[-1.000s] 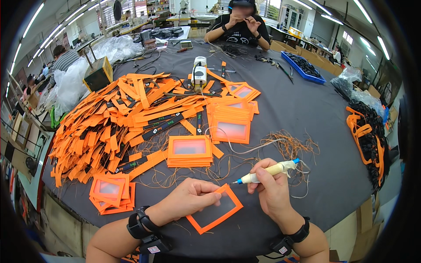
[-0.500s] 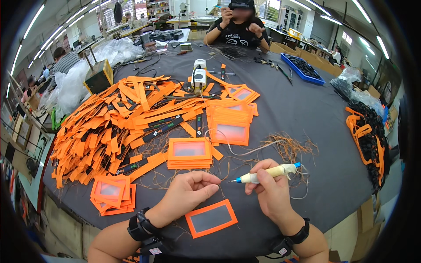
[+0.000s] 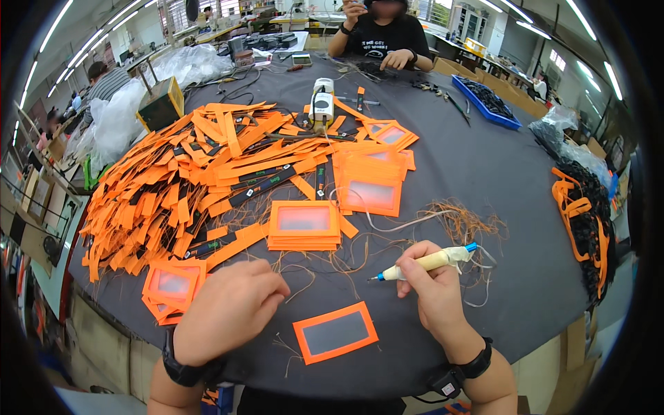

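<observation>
My right hand (image 3: 432, 283) is closed around a cream, pen-shaped tool (image 3: 430, 263) with blue ends and a thin metal tip pointing left. A pale cord (image 3: 477, 304) loops near its back end. My left hand (image 3: 232, 304) is held over the table with its fingers curled together; what they hold, if anything, is hidden. Between my hands and closer to me lies a single orange-framed pouch (image 3: 335, 333) with a dark clear window and loose threads at its left corner. A loose stack of similar pouches (image 3: 169, 280) is partly covered by my left hand.
A neat pouch stack (image 3: 304, 220) and another (image 3: 371, 194) stand beyond my hands. A big heap of orange and black strips (image 3: 166, 180) fills the left side. Thread scraps (image 3: 460, 225) lie right of centre. Across the table, a person (image 3: 384, 38) works near a blue tray (image 3: 486, 104).
My left hand has moved left and toward me, away from the tool's tip. My right hand still holds the tool in nearly the same place. The view has shifted slightly.
</observation>
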Tool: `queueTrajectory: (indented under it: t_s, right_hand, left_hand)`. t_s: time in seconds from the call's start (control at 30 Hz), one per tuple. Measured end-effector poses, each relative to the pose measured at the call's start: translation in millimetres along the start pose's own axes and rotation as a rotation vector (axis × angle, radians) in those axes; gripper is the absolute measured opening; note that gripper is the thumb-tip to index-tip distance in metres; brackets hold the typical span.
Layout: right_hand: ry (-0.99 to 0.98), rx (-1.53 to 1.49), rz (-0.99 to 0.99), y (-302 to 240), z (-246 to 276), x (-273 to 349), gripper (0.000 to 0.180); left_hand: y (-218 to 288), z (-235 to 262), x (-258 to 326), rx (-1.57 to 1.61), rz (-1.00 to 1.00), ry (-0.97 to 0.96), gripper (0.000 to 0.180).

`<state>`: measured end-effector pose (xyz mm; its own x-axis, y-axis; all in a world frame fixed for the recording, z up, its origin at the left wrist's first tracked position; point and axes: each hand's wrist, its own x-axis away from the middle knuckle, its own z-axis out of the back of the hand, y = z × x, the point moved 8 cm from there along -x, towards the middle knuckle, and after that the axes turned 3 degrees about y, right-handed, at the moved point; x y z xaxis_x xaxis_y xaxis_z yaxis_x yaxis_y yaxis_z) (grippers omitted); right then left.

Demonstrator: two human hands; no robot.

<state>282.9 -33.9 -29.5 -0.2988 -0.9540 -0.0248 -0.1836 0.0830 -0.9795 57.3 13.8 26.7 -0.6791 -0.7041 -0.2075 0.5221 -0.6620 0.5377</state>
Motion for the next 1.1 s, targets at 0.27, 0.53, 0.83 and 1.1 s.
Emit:
queueTrajectory:
  t_s: [0.27,0.53,0.83,1.1]
  right_hand:
    - [-0.073,-0.310,-0.212,18.7,-19.0,12.5,0.009]
    - [-0.223,-0.353,-0.157,2.8,-37.9,27.5,0.010]
    - [-0.213,-0.003,-0.103,-1.8,-38.7,28.1,0.018]
    - [-0.448,0.137,-0.198,24.4,-64.2,34.0,0.018]
  left_hand:
    - [-9.4,-41.6,19.9,0.606,0.319,-0.109,0.024]
    - [-5.1,-99.5,26.5,1.550,0.723,-0.271,0.025]
    - [-11.0,-10.1,48.1,0.190,0.213,0.131,0.012]
    - [-12.1,-20.1,58.2,0.118,0.164,0.090,0.015]
